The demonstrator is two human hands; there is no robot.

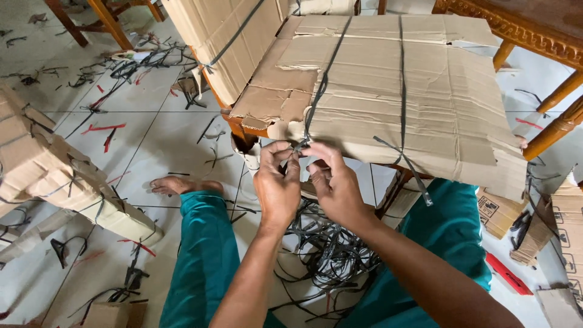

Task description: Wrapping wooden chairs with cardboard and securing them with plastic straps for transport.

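A wooden chair wrapped in brown cardboard (419, 91) fills the upper middle, bound by dark plastic straps. One strap (319, 91) runs down the cardboard seat to its front edge. There my left hand (278, 188) and my right hand (334, 182) meet, fingers pinched on the strap's end under the edge. A second strap (402, 79) crosses the seat further right, its loose tail (419, 176) hanging off the front.
A pile of cut dark straps (328, 249) lies on the tiled floor between my teal-trousered legs. Another cardboard-wrapped piece (54, 170) lies at left. Strap scraps and red bits litter the floor. Bare wooden chair legs (559, 121) stand at right, flat cardboard pieces (559, 231) beyond.
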